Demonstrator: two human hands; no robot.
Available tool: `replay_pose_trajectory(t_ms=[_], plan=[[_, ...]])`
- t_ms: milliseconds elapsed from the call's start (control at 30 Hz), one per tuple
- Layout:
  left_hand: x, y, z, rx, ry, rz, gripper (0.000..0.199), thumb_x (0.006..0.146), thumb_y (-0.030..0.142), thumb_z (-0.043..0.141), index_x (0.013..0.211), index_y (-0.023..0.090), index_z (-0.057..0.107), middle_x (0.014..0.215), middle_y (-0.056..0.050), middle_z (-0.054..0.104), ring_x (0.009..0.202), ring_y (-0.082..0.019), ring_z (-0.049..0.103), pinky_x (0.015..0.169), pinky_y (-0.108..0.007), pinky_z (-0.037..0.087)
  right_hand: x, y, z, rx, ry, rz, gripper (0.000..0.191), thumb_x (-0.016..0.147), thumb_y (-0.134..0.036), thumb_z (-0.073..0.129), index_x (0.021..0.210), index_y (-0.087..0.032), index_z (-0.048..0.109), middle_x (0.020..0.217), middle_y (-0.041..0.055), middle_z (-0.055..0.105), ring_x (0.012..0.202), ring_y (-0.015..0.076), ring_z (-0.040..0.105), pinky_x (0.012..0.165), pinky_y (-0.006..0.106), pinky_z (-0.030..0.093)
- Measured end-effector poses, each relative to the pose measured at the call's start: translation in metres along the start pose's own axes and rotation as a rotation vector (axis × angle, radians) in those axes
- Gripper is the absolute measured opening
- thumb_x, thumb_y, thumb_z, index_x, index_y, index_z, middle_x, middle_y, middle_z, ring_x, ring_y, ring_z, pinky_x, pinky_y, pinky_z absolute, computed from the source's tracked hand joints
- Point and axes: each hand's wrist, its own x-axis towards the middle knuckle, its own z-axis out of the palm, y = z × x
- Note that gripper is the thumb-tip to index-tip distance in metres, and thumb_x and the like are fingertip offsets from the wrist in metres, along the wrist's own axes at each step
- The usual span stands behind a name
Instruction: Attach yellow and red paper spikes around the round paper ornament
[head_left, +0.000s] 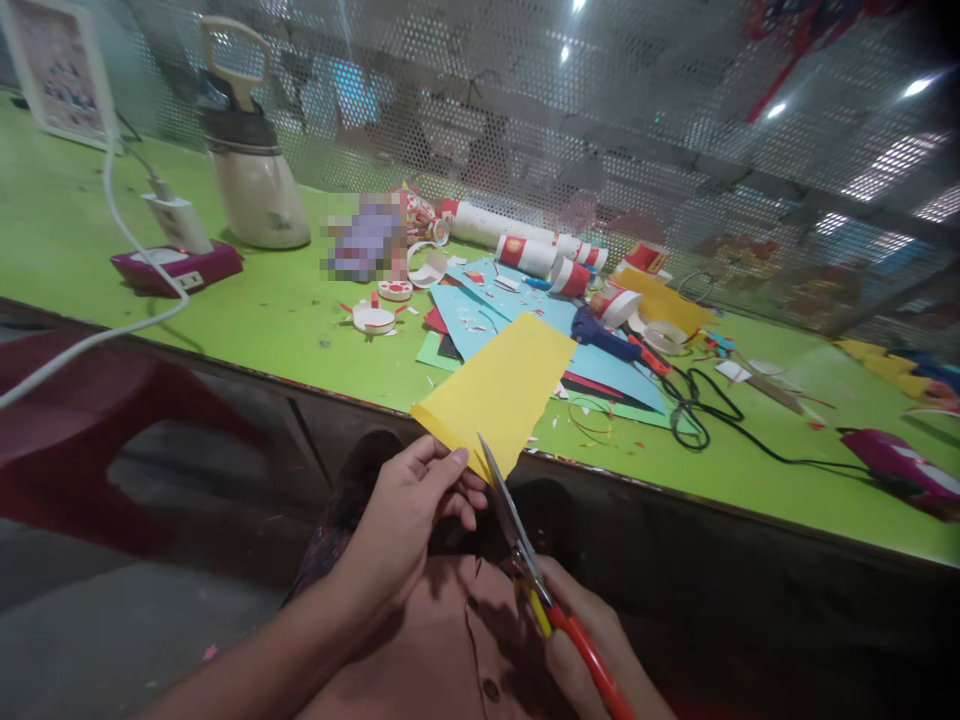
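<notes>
A sheet of yellow paper (499, 390) is pinched along its near edge by my left hand (427, 490), thumb on top. The sheet reaches out over the table edge, its far end above the pile of coloured paper. My right hand (585, 630) grips a pair of scissors (517, 530) with red and yellow handles. The blades point up and away, with the tip of one lying over the sheet's near part beside my left thumb. Part of my right hand's fingers is hidden behind the handles.
On the green table (277, 330) lie blue sheets (465, 320), a blue glue gun (607, 335) with a black cord, white and red paper cups (525, 255), and paper scraps. A cream flask (259, 190) and a purple power strip (184, 268) stand left. Another purple socket (900, 465) lies right.
</notes>
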Motion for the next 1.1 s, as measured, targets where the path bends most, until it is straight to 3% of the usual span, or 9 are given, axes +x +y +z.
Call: replay_pose_trajectory(t_ms=[200,467,700,933,1100], plan=[[0.0,0.002,-0.002,-0.002,0.04,0.019,0.014,0.077,0.024,0.061,0.073,0.012,0.055,0.063,-0.002,0.059,0.055,-0.012,0.056,0.047,-0.022,0.045,0.0,-0.003,0.0,0.021,0.022,-0.006,0.057,0.084,-0.065,0.035,0.107,-0.019,0.058,0.085,0.0047,0.061,0.071,0.0166,0.055,0.064,0.022,0.042],[0.0,0.002,-0.002,-0.009,0.037,0.026,0.015,0.076,0.025,0.064,0.075,0.011,0.058,0.064,-0.002,0.06,0.058,-0.013,0.058,0.048,-0.022,0.047,0.0,0.005,0.001,0.038,-0.01,0.046,0.064,0.081,-0.07,0.034,0.105,-0.016,0.059,0.075,0.0042,0.058,0.064,0.0156,0.053,0.059,0.022,0.043],[-0.002,0.0,-0.002,-0.029,0.044,0.026,0.014,0.078,0.024,0.063,0.079,0.01,0.059,0.072,-0.004,0.063,0.063,-0.012,0.059,0.05,-0.019,0.048,-0.002,0.018,0.006,0.193,-0.059,0.211,0.06,0.081,-0.067,0.041,0.107,-0.016,0.061,0.064,0.0019,0.054,0.053,0.0123,0.049,0.048,0.02,0.041],[-0.003,-0.002,0.0,-0.07,0.071,0.01,0.015,0.075,0.024,0.066,0.079,0.011,0.059,0.072,-0.003,0.064,0.053,-0.008,0.055,0.049,-0.019,0.048,0.0,0.015,0.01,0.309,-0.021,0.37,0.063,0.08,-0.069,0.041,0.098,-0.014,0.064,0.056,0.0007,0.049,0.047,0.0107,0.046,0.042,0.019,0.038],[-0.003,-0.002,0.001,-0.082,0.079,0.0,0.016,0.074,0.024,0.067,0.079,0.011,0.06,0.071,-0.004,0.064,0.059,-0.011,0.058,0.049,-0.019,0.047,0.0,0.011,0.007,0.332,-0.047,0.308,0.066,0.077,-0.072,0.041,0.1,-0.014,0.063,0.058,0.0015,0.052,0.05,0.0115,0.048,0.046,0.02,0.04]])
